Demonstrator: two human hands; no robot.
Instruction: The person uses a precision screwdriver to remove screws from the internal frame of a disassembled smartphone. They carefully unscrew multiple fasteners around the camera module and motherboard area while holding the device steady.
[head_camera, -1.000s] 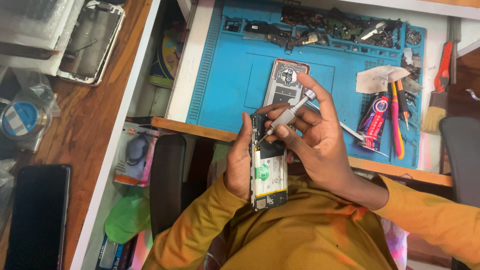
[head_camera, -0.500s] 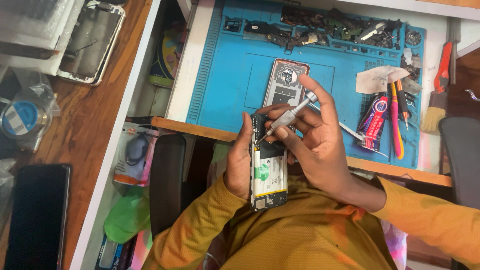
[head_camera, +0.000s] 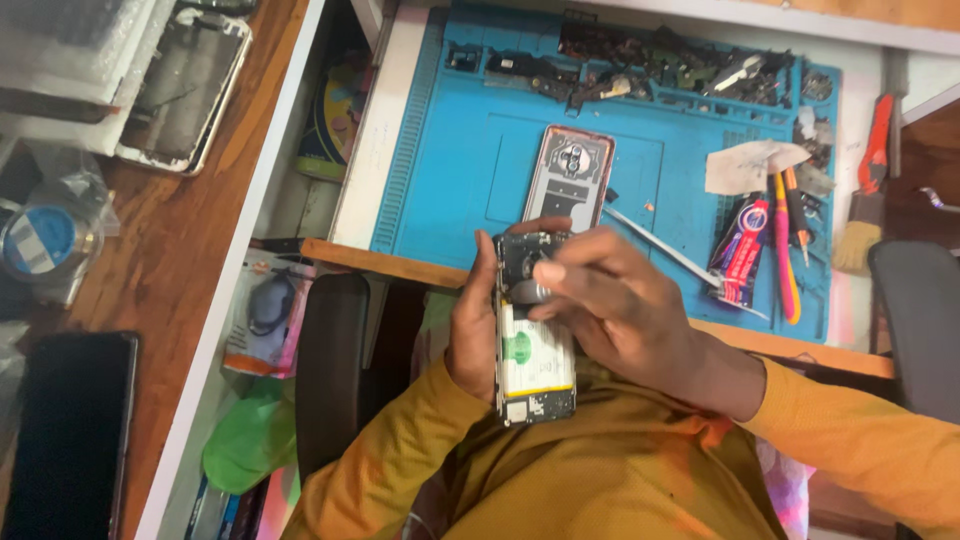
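Left hand grips the opened black phone with white battery upright, steadying it; right hand pinches a small silver tool against its top.

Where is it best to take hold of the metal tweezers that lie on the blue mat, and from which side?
Grip the tweezers at mid-length, across their two thin arms, coming from above. They lie flat and slanted on the blue mat, with bare mat on both sides there; the far end rests by the glue tube, which crowds the fingers.
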